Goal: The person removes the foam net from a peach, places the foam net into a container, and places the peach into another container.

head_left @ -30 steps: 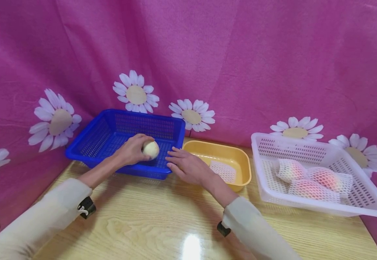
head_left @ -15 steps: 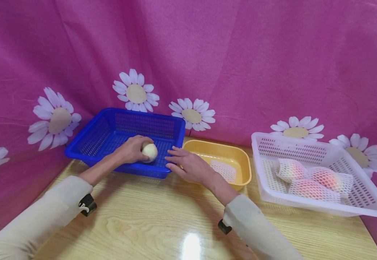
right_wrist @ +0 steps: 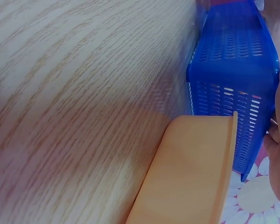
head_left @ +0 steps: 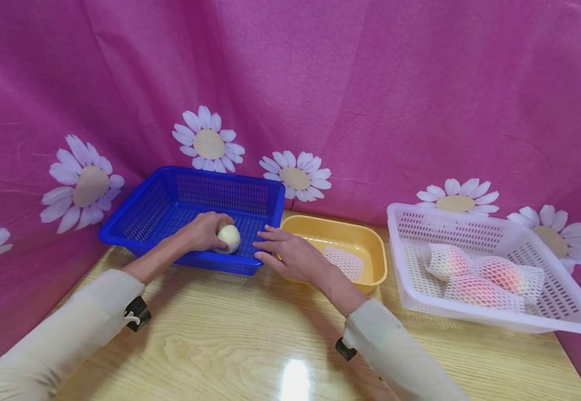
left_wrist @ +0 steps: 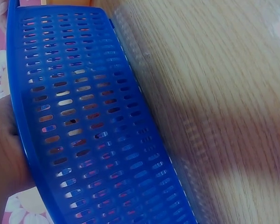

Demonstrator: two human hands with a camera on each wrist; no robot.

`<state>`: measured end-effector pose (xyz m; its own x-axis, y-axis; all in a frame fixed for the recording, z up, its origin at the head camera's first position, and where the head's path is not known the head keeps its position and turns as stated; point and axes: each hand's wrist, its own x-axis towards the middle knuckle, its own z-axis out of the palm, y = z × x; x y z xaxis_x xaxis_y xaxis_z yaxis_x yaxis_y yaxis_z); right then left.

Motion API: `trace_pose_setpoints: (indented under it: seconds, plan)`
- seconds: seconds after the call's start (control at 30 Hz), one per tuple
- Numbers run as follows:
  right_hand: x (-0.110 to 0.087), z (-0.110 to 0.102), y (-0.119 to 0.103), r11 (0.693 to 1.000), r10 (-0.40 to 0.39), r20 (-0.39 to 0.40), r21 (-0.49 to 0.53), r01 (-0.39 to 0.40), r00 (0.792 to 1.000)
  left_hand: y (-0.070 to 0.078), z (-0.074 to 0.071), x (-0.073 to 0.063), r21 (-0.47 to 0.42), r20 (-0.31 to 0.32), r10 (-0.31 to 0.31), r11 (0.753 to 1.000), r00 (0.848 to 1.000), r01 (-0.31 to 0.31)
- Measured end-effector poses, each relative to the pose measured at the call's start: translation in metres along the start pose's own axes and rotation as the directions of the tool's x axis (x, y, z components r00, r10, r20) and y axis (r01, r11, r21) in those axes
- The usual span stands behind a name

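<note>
My left hand (head_left: 205, 231) grips a pale cream, round fruit (head_left: 229, 238) low inside the blue basket (head_left: 135, 239), near its front right corner. Fingers and palm cover the fruit's left side. In the left wrist view, the basket's slotted wall (left_wrist: 93, 107) hides most of that hand. My right hand (head_left: 295, 256) is held with its fingers spread, their tips by the basket's right rim, and it holds nothing. Below it is the yellow tray (head_left: 377, 267), with a white foam net (head_left: 344, 263) lying inside.
On the right stands a white basket (head_left: 405, 278) with three pink-and-yellow fruits (head_left: 488, 292) in foam nets. All the containers sit on a wood-grain table (head_left: 230, 340). A pink flowered cloth (head_left: 360, 100) hangs right behind them.
My left hand has lowered the pale fruit a little deeper into the blue basket and slightly leftward. The right hand stays nearly where it was.
</note>
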<state>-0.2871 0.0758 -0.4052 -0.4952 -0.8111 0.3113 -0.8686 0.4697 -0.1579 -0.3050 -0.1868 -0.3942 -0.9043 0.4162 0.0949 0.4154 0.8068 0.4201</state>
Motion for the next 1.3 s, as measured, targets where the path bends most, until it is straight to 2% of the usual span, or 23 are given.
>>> trace_pose_setpoints:
  seconds: [0.33,0.53,0.73,0.9,1.13,1.3]
  plan:
    - [0.001,0.001,0.001,1.000,-0.007,-0.009,0.006,0.007,1.000,-0.001,0.000,0.002,-0.021,0.017,-0.009,1.000,1.000,0.009]
    - [0.001,0.001,0.001,1.000,0.005,-0.005,0.021,-0.005,1.000,0.002,-0.004,0.000,-0.003,0.047,-0.050,0.999,0.998,0.050]
    - [0.002,0.000,0.000,1.000,0.008,0.006,0.021,-0.008,1.000,0.005,-0.008,-0.003,0.011,0.081,-0.133,0.991,0.988,0.133]
    - [0.002,0.000,0.000,1.000,0.010,0.008,0.019,-0.010,1.000,0.002,-0.009,-0.004,0.025,0.091,-0.160,0.987,0.983,0.158]
    - [0.001,-0.001,0.000,1.000,0.014,0.006,0.015,-0.014,1.000,-0.002,-0.010,-0.003,0.050,0.135,-0.240,0.971,0.961,0.235]
    - [0.002,0.001,0.000,1.000,0.019,0.004,0.015,-0.019,1.000,-0.001,-0.011,0.000,0.076,0.143,-0.231,0.972,0.963,0.222]
